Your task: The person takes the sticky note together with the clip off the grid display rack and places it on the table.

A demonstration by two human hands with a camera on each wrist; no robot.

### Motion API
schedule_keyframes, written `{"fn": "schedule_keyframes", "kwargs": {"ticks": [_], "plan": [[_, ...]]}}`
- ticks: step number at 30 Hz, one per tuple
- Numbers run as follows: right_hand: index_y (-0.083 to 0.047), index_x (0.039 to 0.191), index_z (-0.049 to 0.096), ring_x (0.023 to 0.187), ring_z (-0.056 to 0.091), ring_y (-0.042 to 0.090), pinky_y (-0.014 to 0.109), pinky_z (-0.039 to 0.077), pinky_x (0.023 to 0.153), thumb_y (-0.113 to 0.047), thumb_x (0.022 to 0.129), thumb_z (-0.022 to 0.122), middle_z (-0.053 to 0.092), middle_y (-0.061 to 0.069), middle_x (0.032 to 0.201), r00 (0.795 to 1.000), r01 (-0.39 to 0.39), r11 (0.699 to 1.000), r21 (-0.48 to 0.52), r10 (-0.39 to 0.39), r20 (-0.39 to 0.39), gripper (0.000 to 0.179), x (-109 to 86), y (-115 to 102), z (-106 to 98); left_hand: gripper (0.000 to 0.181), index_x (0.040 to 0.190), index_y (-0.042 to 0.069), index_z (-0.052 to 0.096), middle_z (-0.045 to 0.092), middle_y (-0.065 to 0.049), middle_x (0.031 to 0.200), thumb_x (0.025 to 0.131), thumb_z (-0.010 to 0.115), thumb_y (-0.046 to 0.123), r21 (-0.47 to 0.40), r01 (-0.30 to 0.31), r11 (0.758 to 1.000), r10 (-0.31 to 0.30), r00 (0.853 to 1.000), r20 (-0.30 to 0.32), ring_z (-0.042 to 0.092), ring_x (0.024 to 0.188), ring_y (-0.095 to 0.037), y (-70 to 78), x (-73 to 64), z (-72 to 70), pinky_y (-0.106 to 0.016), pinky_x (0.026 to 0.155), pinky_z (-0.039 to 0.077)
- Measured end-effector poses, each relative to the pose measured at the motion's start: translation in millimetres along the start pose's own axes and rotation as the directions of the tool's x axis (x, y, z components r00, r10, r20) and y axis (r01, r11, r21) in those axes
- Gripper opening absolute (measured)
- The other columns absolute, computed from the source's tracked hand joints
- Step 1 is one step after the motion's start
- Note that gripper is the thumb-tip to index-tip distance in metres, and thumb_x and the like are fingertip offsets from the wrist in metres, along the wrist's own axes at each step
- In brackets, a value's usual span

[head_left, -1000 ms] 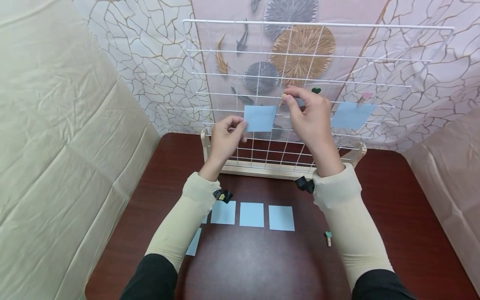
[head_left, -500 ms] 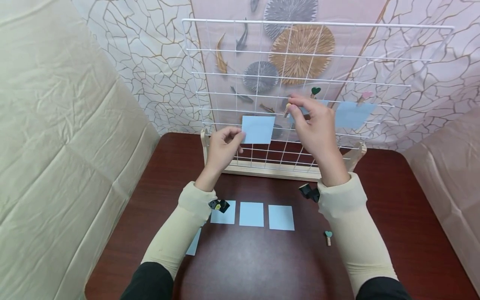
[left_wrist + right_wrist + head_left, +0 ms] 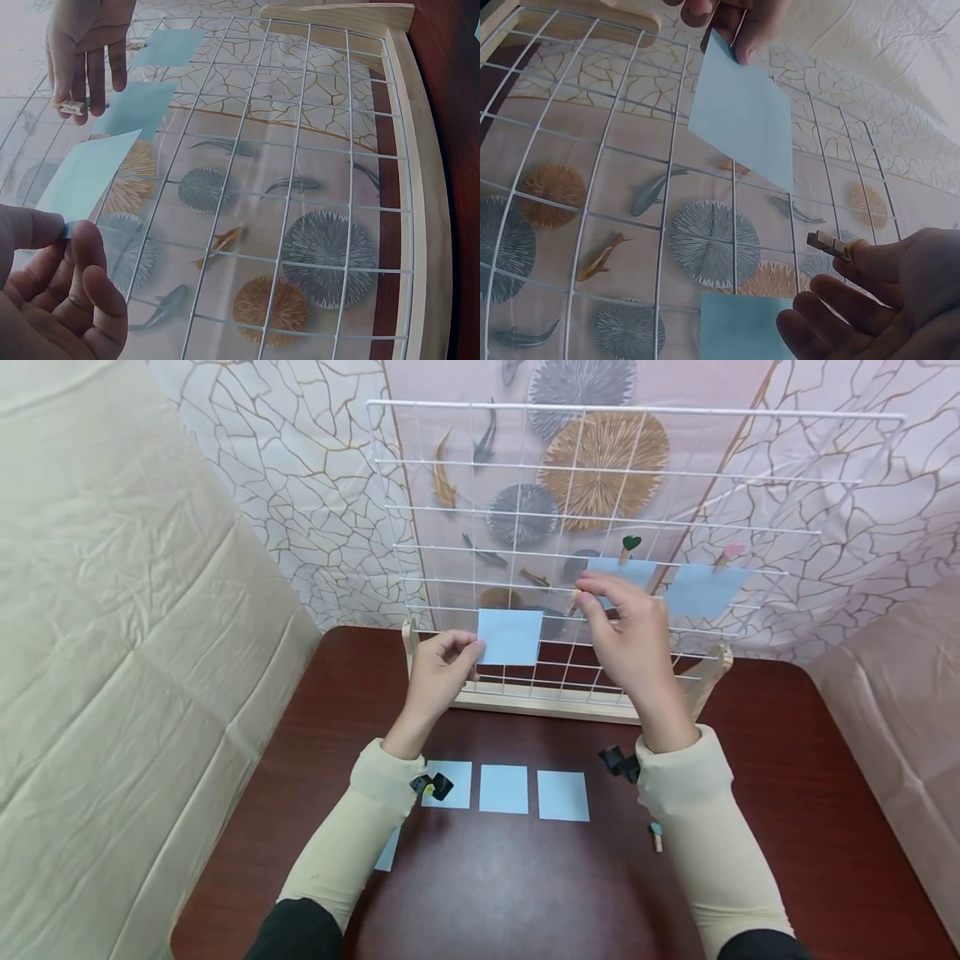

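Observation:
My left hand (image 3: 441, 675) pinches a light blue square of paper (image 3: 510, 637) by its left edge, in front of a white wire grid (image 3: 637, 410). My right hand (image 3: 632, 625) holds a small wooden clothespin (image 3: 829, 245) between thumb and fingertips, with a yellow piece on it, to the right of that paper. Behind the right hand, a second blue square (image 3: 621, 570) hangs from the grid by a clothespin with a green heart (image 3: 632, 542). Further right hangs another blue square (image 3: 707, 592), under a clothespin with a pink heart (image 3: 732, 552).
The grid stands in a wooden base (image 3: 540, 702) on a dark red-brown table (image 3: 510, 885). Several blue squares lie there, one (image 3: 503, 789) in the middle of a row. A clothespin with a teal heart (image 3: 657, 837) lies beside the right forearm. A patterned cloth (image 3: 300, 468) hangs behind.
The left hand has come down and slightly left with the blue paper. The right hand, still holding its clothespin, has also lowered, uncovering the green-heart clothespin and more of the square beneath it.

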State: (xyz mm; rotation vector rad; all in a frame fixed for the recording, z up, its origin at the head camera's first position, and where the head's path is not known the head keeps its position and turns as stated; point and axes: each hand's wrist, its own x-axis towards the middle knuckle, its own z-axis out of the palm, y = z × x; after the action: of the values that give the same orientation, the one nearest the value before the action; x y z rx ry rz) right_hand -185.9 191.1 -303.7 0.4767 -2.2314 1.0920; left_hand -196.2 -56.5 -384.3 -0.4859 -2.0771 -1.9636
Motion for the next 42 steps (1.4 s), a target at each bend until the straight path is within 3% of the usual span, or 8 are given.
{"fn": "schedule_keyframes", "kwargs": {"ticks": [5, 12, 15, 20, 28, 35, 39, 42], "plan": [[0.004, 0.12, 0.077, 0.121, 0.068, 0.032, 0.052, 0.059, 0.087, -0.005, 0.103, 0.067, 0.072, 0.018, 0.129, 1.0, 0.003, 1.0, 0.0, -0.003, 0.003, 0.021, -6.5, 2, -2, 0.014, 0.104, -0.008, 0.075, 0.065, -0.022, 0.078, 0.101, 0.068, 0.003, 0.019, -0.003, 1.0, 0.002, 1.0, 0.012, 0.062, 0.06, -0.011, -0.2, -10.8, -2.7, -0.023, 0.055, 0.044], [0.004, 0.121, 0.076, 0.121, 0.068, 0.031, 0.042, 0.058, 0.088, -0.005, 0.103, 0.068, 0.072, 0.017, 0.13, 1.0, -0.002, 1.0, -0.016, 0.002, 0.001, 0.022, -15.6, 5, -5, 0.013, 0.103, -0.006, 0.076, 0.066, -0.006, 0.072, 0.1, 0.07, 0.004, 0.059, -0.003, 0.998, 0.003, 1.0, 0.001, 0.062, 0.06, -0.015, -2.9, -25.0, -6.6, -0.023, 0.058, 0.045], [0.005, 0.121, 0.076, 0.119, 0.069, 0.031, 0.039, 0.057, 0.087, -0.005, 0.103, 0.067, 0.073, 0.017, 0.13, 1.0, -0.007, 1.0, -0.023, 0.007, 0.009, 0.022, -20.6, 6, -7, 0.012, 0.103, -0.005, 0.076, 0.065, -0.008, 0.072, 0.1, 0.07, 0.004, 0.081, -0.006, 0.997, 0.006, 1.0, 0.004, 0.063, 0.059, -0.019, -4.5, -31.2, -9.0, -0.024, 0.06, 0.049], [0.004, 0.123, 0.075, 0.115, 0.07, 0.034, 0.045, 0.058, 0.086, -0.007, 0.105, 0.066, 0.072, 0.017, 0.131, 0.999, -0.014, 1.0, -0.028, 0.016, 0.048, 0.023, -31.4, 10, -8, 0.011, 0.102, -0.005, 0.077, 0.066, -0.008, 0.071, 0.1, 0.07, 0.004, 0.102, 0.01, 0.995, -0.009, 1.0, -0.007, 0.064, 0.058, -0.016, -5.9, -41.0, -12.6, -0.025, 0.063, 0.053], [0.003, 0.123, 0.076, 0.117, 0.068, 0.036, 0.033, 0.05, 0.08, -0.008, 0.105, 0.066, 0.072, 0.019, 0.129, 0.997, -0.053, 0.998, -0.042, 0.055, 0.05, 0.023, -50.5, 22, -6, 0.012, 0.105, -0.006, 0.077, 0.071, -0.018, 0.087, 0.099, 0.071, 0.001, 0.076, 0.069, 0.995, -0.068, 0.998, -0.015, 0.066, 0.059, -0.017, -6.7, -59.4, -16.3, -0.023, 0.06, 0.052], [0.004, 0.118, 0.077, 0.085, 0.066, 0.026, 0.016, 0.043, 0.074, -0.002, 0.102, 0.067, 0.074, 0.018, 0.123, 0.999, -0.047, 0.999, -0.022, 0.048, 0.013, 0.02, -63.5, 31, -4, 0.011, 0.104, -0.006, 0.078, 0.07, -0.018, 0.082, 0.099, 0.071, 0.002, 0.053, 0.119, 0.992, -0.118, 0.993, -0.014, 0.065, 0.06, -0.012, -11.1, -73.8, -19.3, -0.022, 0.058, 0.05], [0.005, 0.118, 0.076, 0.095, 0.07, 0.03, 0.008, 0.042, 0.075, -0.001, 0.102, 0.067, 0.073, 0.02, 0.125, 0.997, -0.071, 0.997, -0.01, 0.072, 0.023, 0.02, -72.2, 35, -7, 0.012, 0.103, -0.006, 0.078, 0.07, -0.018, 0.082, 0.098, 0.072, 0.003, 0.052, 0.141, 0.989, -0.141, 0.99, -0.013, 0.065, 0.06, -0.011, -14.1, -80.4, -20.7, -0.022, 0.057, 0.049], [0.005, 0.118, 0.076, 0.106, 0.069, 0.032, 0.011, 0.043, 0.078, -0.003, 0.103, 0.067, 0.073, 0.02, 0.127, 0.995, -0.097, 0.995, -0.012, 0.097, 0.035, 0.019, -78.6, 37, -10, 0.011, 0.103, -0.005, 0.078, 0.071, -0.015, 0.082, 0.098, 0.072, 0.003, 0.049, 0.158, 0.986, -0.157, 0.987, -0.02, 0.065, 0.06, -0.012, -16.8, -84.5, -21.3, -0.023, 0.058, 0.05]]}}
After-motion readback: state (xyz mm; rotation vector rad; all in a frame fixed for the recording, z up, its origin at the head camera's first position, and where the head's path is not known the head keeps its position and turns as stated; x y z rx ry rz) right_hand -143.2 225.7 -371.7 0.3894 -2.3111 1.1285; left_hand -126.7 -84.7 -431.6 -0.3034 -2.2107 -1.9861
